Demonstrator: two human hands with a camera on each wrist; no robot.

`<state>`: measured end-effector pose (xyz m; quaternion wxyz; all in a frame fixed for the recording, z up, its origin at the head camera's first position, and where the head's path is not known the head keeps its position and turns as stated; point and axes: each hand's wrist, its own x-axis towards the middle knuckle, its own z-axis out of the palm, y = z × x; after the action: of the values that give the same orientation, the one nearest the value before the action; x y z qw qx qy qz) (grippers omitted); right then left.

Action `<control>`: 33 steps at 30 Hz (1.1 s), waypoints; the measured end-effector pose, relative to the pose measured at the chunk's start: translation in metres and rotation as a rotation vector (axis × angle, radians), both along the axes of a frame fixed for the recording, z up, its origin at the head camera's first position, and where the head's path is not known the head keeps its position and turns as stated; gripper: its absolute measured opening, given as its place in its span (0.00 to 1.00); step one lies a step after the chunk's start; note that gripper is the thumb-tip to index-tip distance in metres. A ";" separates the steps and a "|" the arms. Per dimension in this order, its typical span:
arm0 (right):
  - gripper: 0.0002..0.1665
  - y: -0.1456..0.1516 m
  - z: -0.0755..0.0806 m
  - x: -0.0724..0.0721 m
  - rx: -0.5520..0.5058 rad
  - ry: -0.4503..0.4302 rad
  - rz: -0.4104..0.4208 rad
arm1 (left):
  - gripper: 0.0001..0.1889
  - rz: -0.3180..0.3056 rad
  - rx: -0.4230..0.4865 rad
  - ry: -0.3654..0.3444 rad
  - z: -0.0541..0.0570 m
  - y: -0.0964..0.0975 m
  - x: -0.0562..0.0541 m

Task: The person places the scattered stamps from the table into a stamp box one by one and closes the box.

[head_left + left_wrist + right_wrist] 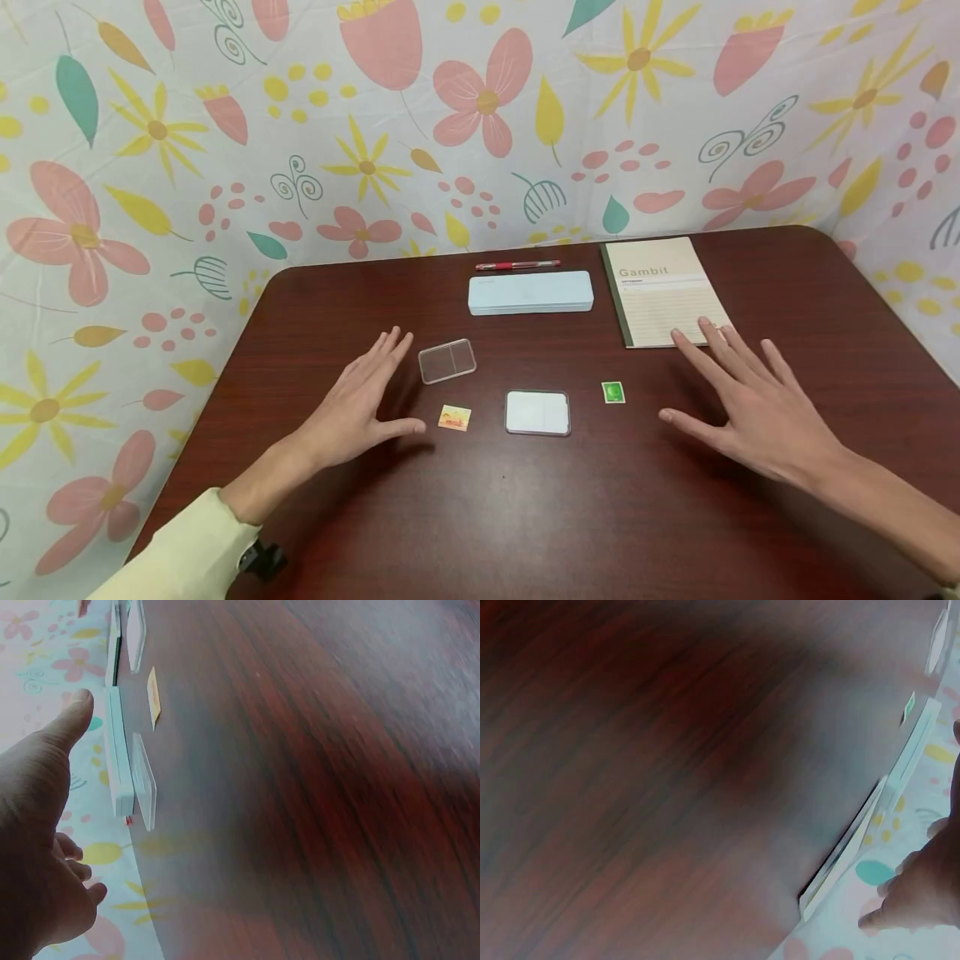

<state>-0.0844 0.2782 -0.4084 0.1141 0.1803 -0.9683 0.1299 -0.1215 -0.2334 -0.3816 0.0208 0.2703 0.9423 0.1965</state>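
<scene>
My left hand (351, 410) hovers over the table with straight, spread fingers and holds nothing. Nearest to it are a clear plastic lid (447, 361) and a yellow-orange stamp (454, 417), just right of the thumb. My right hand (757, 404) is likewise spread above the table, its fingertips overlapping the lower edge of a notebook (663, 292) in the head view; I cannot tell whether they touch. Left of that thumb lies a small green stamp (613, 392). Between the hands sits a shallow clear case (537, 412) with a white insert.
Toward the back of the dark wooden table (600, 517) lies a pale blue pencil case (530, 292), with a red pen (517, 266) behind it. A flower-patterned curtain (300, 125) hangs along the table's far and left sides.
</scene>
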 end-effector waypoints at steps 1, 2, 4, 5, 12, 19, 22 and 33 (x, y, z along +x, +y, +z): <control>0.61 -0.004 0.001 0.000 -0.020 -0.008 0.012 | 0.63 -0.004 0.025 -0.003 0.000 0.001 0.000; 0.62 -0.007 0.001 0.000 -0.043 -0.016 0.026 | 0.63 -0.007 0.052 -0.005 0.001 0.002 0.000; 0.63 -0.015 0.003 -0.001 -0.097 -0.032 0.052 | 0.62 -0.012 0.100 -0.007 0.001 0.004 0.000; 0.64 -0.019 0.003 -0.002 -0.121 -0.043 0.062 | 0.62 -0.014 0.121 -0.009 0.002 0.004 0.000; 0.65 -0.044 0.003 -0.006 -0.242 -0.108 0.122 | 0.57 -0.007 0.203 0.030 -0.001 0.011 0.000; 0.61 -0.064 0.004 -0.011 -0.306 -0.119 0.176 | 0.54 0.012 0.285 0.029 -0.004 0.014 0.001; 0.59 -0.071 0.004 -0.013 -0.335 -0.156 0.177 | 0.54 0.016 0.309 0.009 -0.006 0.016 0.000; 0.49 -0.090 -0.003 -0.019 -0.402 -0.113 0.257 | 0.46 -0.014 0.334 -0.025 -0.018 0.025 0.002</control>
<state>-0.1037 0.1882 -0.4115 0.0757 0.2679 -0.8971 0.3431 -0.1192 -0.2085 -0.3991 -0.0113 0.2740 0.8943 0.3537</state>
